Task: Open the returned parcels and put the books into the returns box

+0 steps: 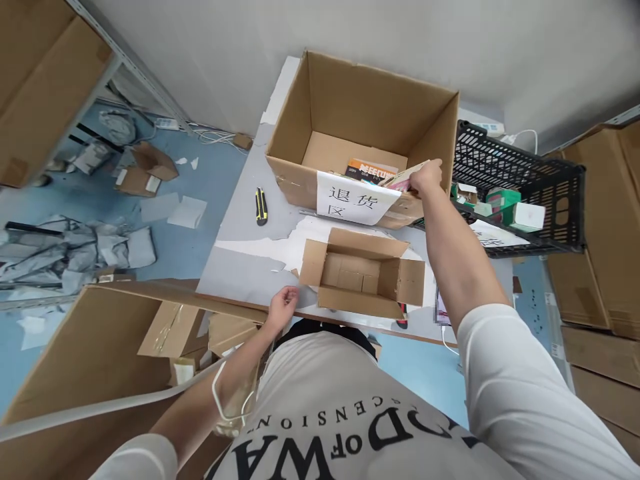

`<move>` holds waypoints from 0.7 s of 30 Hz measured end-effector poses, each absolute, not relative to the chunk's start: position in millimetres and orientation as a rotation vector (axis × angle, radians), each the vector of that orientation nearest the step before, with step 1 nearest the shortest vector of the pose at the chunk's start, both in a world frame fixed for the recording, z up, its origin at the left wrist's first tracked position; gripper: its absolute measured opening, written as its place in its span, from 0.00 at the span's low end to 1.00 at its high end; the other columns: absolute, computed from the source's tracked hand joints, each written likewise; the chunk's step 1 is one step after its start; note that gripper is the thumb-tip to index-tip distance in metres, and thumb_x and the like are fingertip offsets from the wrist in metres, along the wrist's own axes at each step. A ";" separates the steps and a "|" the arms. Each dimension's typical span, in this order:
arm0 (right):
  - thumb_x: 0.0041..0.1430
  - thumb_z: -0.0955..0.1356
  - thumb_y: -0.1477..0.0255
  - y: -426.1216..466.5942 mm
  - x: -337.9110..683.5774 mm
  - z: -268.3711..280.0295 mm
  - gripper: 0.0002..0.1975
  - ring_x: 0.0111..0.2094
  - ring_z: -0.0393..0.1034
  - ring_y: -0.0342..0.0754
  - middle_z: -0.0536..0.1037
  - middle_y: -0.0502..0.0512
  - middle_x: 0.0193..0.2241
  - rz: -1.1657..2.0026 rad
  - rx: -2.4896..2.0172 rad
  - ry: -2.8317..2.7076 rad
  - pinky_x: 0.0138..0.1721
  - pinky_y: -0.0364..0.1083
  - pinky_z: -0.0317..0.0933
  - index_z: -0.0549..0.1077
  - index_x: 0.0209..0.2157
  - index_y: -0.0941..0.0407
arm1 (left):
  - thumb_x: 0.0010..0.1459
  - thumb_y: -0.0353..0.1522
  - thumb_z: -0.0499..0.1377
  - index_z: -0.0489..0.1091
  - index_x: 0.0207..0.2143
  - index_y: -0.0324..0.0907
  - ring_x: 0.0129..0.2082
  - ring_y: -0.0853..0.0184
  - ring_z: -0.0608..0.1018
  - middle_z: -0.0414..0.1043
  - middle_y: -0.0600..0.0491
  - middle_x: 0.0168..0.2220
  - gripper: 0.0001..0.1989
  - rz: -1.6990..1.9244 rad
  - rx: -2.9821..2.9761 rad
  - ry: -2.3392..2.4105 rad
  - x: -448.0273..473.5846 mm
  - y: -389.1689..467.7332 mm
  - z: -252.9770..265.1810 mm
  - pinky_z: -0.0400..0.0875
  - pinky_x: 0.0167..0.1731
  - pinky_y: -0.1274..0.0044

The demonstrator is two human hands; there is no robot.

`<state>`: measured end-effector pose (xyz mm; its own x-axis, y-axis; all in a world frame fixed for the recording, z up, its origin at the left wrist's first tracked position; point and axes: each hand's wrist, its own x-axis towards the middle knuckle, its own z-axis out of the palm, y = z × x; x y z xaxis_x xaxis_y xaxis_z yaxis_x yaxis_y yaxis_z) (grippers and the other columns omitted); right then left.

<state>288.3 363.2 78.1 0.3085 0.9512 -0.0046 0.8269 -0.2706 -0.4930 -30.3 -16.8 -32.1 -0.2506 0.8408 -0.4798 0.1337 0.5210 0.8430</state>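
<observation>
My right hand (427,177) reaches over the front wall of a large cardboard carton (360,100), closed on a thin pinkish flat packet (404,177). Below that packet lies an orange and black printed box (373,170) inside the carton. A white paper sign (355,198) with Chinese characters is stuck to the carton's front. My left hand (283,305) rests at the table's front edge, its fingers curled loosely with nothing visible in them. Beside it stands a small open cardboard box (363,272), flaps spread out and nothing seen inside.
A yellow and black utility knife (261,207) lies on the grey table (235,267). To the right, a black plastic crate (565,200) holds several small green and white boxes. A big open carton (100,333) stands at the lower left. Stacked cartons (590,220) line the right side.
</observation>
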 end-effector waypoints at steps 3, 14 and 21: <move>0.52 0.70 0.74 360.5 277.0 91.4 0.23 0.52 0.68 0.65 0.73 0.76 0.47 0.439 -2.350 -1.566 0.51 0.62 0.62 0.69 0.50 0.68 | 0.42 0.32 0.64 0.73 0.36 0.40 0.35 0.63 0.75 0.75 0.49 0.34 0.15 0.657 1.043 1.673 -20.8 -7.0 -52.3 0.68 0.33 0.74; 0.59 0.56 0.68 70.8 379.1 55.0 0.21 0.44 0.75 0.56 0.69 0.63 0.53 0.395 -1.986 -1.144 0.48 0.60 0.68 0.63 0.54 0.48 | 0.36 0.24 0.64 0.69 0.18 0.42 0.37 0.56 0.76 0.74 0.50 0.25 0.07 0.500 1.283 1.432 7.7 21.7 -80.9 0.69 0.39 0.70; 0.41 0.69 0.69 -5.3 326.2 -50.7 0.17 0.55 0.65 0.62 0.76 0.59 0.44 1.403 -1.782 -1.319 0.55 0.62 0.60 0.68 0.38 0.48 | 0.38 0.25 0.66 0.71 0.25 0.41 0.39 0.55 0.77 0.76 0.48 0.29 0.08 0.549 1.293 1.470 14.0 22.5 -91.8 0.71 0.41 0.66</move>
<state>326.2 -5.3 -50.7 -0.0066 0.9028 -0.4299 0.3731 -0.3967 -0.8387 14.0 22.5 -91.8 0.1391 0.9065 -0.3986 0.4234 0.3095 0.8514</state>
